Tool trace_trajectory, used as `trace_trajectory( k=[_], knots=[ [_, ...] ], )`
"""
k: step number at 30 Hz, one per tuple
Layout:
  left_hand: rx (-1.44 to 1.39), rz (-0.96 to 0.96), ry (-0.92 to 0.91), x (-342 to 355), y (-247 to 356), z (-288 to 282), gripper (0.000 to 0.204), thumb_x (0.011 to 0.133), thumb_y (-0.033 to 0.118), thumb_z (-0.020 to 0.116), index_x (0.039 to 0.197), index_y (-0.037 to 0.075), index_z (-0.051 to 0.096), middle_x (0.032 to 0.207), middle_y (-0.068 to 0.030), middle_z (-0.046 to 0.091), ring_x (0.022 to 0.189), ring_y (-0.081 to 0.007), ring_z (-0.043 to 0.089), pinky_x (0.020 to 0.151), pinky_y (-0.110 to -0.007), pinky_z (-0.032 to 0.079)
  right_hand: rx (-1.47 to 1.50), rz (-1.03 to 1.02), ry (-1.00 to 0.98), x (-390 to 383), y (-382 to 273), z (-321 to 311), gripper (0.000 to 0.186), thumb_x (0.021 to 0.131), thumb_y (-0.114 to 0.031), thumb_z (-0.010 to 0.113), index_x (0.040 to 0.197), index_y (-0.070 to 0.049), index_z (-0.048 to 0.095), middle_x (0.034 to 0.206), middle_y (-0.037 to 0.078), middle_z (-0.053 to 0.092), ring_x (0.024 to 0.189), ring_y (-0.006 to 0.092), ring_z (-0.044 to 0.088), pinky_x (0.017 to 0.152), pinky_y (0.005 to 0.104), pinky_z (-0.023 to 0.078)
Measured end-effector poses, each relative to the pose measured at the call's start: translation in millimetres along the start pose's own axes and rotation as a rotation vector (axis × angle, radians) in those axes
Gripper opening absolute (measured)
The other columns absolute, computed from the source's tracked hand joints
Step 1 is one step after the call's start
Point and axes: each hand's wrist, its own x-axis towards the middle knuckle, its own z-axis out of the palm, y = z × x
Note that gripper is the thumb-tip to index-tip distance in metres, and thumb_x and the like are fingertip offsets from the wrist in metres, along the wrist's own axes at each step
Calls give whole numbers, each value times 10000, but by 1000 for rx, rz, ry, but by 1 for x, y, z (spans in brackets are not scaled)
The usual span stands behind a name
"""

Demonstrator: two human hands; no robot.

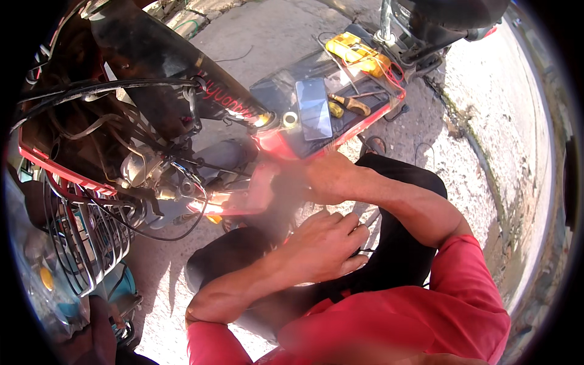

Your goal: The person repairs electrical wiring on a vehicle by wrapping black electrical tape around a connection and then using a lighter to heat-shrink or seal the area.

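Note:
In front of me stands a small two-wheeler with a dark frame tube [164, 73] and a red body panel [274, 146]. My left hand [325, 243] is above my lap, its fingers curled. Something small and dark shows between its thumb and fingers, too hidden to name. Beyond it, my right hand [328, 176] is beside the near end of the red panel. A dark blurred smear covers part of the view there, and its fingertips are hidden. Loose wires [188, 173] and a round metal part [140, 167] are exposed on the front of the vehicle.
On the footboard [271, 85] lie a phone [314, 109], a yellow multimeter [359, 55] with red leads, a tool with a brownish-yellow handle [357, 107] and a small roll of tape [291, 118]. A wire basket [91, 237] juts out at the left. Concrete ground [480, 207] surrounds the vehicle.

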Motion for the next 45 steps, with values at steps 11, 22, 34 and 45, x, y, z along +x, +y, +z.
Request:
trace_trajectory(
  k=[11, 22, 34, 45],
  knots=[
    [-20, 10, 103, 1, -8, 16, 365, 883, 369, 758, 962, 49, 601, 912, -142, 598, 816, -371, 645, 726, -503, 502, 6, 120, 129, 9, 49, 4, 482, 933, -411, 660, 1291, -88, 647, 1059, 184, 751, 1020, 392, 713, 870, 517, 558],
    [-14, -50, 5, -4, -31, 13, 362, 876, 323, 772, 990, 24, 603, 920, -161, 607, 827, -368, 660, 734, -490, 511, 62, 276, 353, 18, 98, 0, 474, 895, -342, 707, 1298, -100, 647, 949, 146, 770, 945, 377, 729, 819, 508, 559],
    [-1, -49, 38, -11, -30, 7, 380, 880, 341, 771, 985, 22, 593, 911, -169, 603, 806, -378, 660, 711, -498, 509, 110, 273, 435, 28, 82, -4, 445, 899, -333, 699, 1287, -125, 627, 944, 122, 758, 921, 366, 729, 794, 501, 561],
    [99, -296, 216, -16, -40, -23, 364, 832, 321, 827, 1018, 48, 673, 943, -126, 634, 837, -369, 669, 745, -493, 534, 241, 145, 211, 6, 44, -12, 361, 915, -355, 695, 1135, -69, 702, 1025, 161, 742, 928, 341, 726, 780, 462, 559]
  ],
)
